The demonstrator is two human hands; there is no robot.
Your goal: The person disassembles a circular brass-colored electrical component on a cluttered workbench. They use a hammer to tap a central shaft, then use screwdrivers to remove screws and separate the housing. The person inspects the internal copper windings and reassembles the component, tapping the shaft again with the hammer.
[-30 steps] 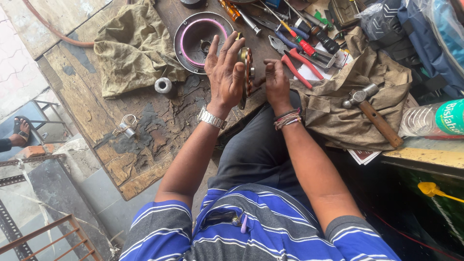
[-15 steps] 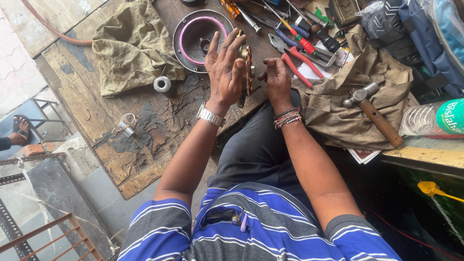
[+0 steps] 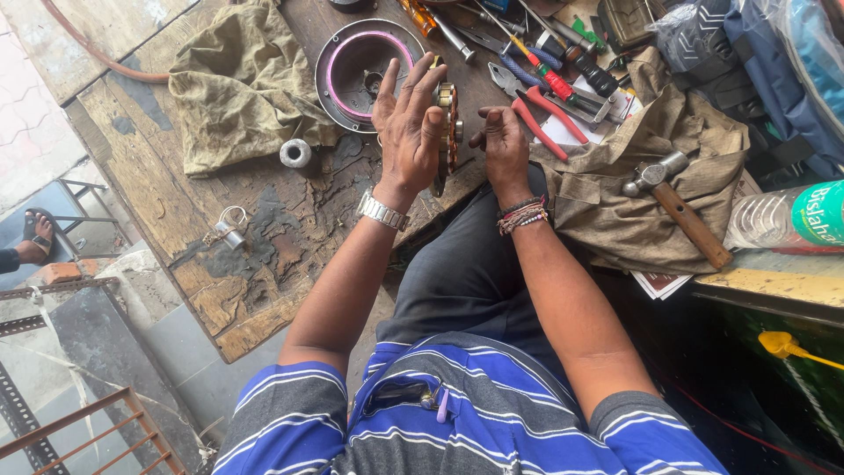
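Brass-coloured, a round metal part (image 3: 447, 132) stands on its edge between both hands above the wooden bench (image 3: 220, 255). The left hand (image 3: 409, 127) lies flat against it, fingers spread. The right hand (image 3: 507, 145) curls beside it; whether it touches is hidden. Behind, red pliers (image 3: 549, 110) and a metal ring (image 3: 360, 70) crowd the bench.
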